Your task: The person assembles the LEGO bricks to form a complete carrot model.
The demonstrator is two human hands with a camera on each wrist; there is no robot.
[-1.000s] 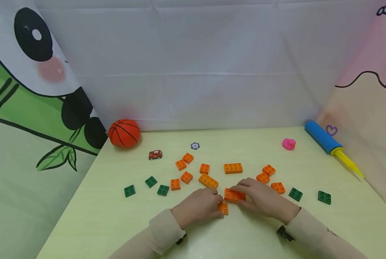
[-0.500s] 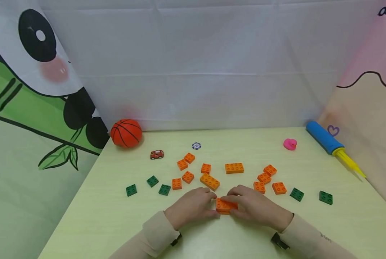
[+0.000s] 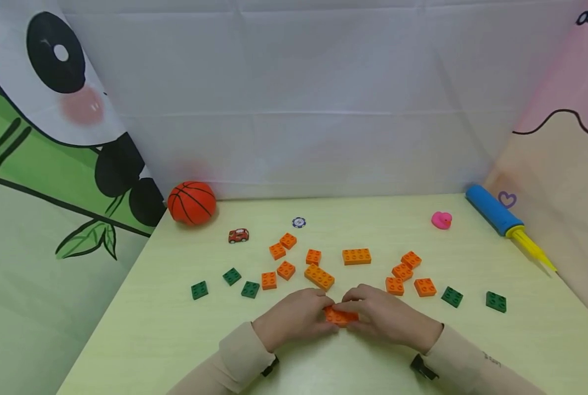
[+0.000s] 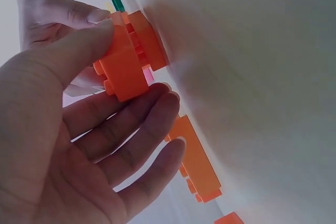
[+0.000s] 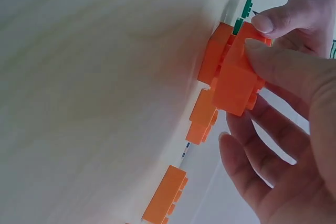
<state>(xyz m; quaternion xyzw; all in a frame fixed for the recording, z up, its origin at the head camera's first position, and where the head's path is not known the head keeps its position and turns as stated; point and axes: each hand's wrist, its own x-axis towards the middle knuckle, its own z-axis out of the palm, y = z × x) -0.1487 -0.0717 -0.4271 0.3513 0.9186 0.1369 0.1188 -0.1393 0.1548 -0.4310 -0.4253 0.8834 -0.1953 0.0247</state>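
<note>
Left hand (image 3: 294, 318) & right hand (image 3: 385, 318) both pinch stacked orange bricks (image 3: 340, 316); no writing legible, prob. unbranded.

The pale green table (image 3: 175, 329) carries orange bricks (image 3: 356, 256), green bricks (image 3: 199, 289), a basketball (image 3: 192, 203), a toy car (image 3: 238, 235), a pink duck (image 3: 441, 220) and a pump (image 3: 493, 209)

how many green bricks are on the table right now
5. Three left of the hands. Two on the right. The hands may hide others.
</note>
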